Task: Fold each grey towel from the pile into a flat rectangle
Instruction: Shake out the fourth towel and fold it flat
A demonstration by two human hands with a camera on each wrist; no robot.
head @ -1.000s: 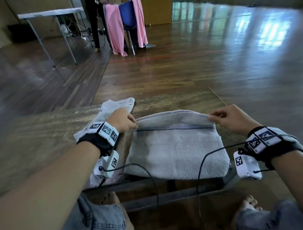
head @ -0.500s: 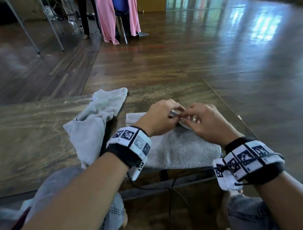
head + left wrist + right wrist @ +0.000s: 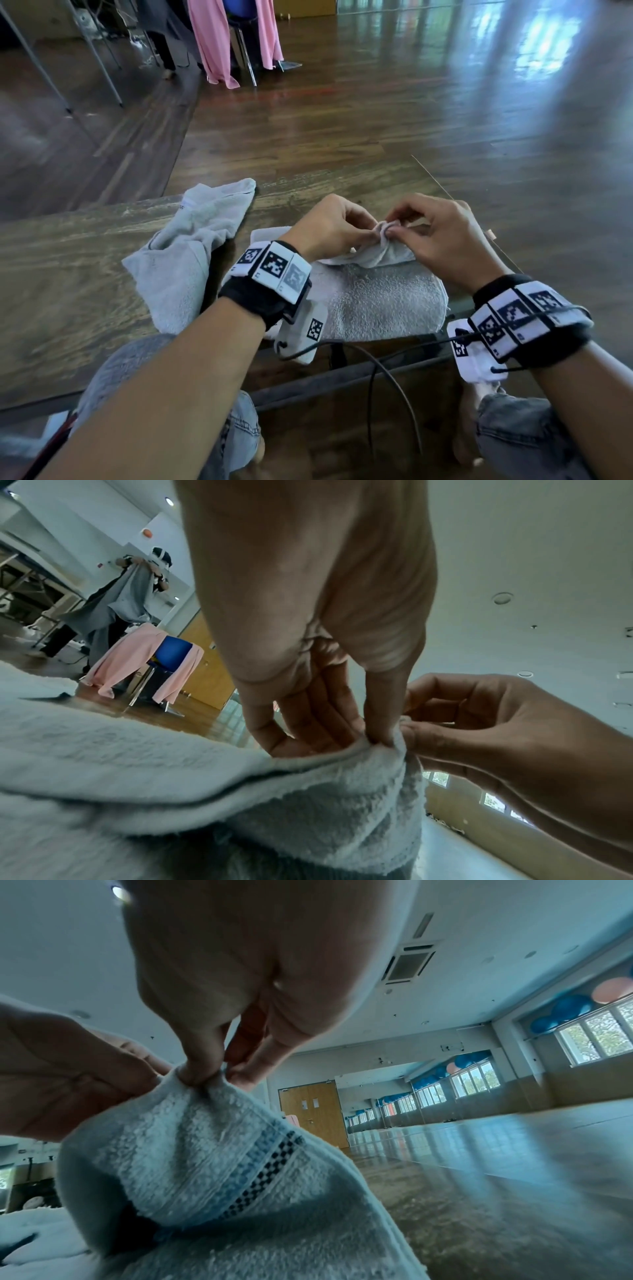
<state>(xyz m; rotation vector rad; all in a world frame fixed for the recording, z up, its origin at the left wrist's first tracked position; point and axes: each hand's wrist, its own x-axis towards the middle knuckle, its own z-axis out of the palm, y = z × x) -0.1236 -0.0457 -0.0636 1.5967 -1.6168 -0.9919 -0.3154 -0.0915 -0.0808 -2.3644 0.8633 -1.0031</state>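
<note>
Glossy wood-floored hall, worn wooden table, grey towel near its front edge, left hand and right hand pinching gathered corners, crumpled towel beside, possibly more beneath.

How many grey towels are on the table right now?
2. One towel being folded lies in front of the person, both hands pinching its far edge together; one crumpled towel lies to its left. More might be out of frame.
</note>
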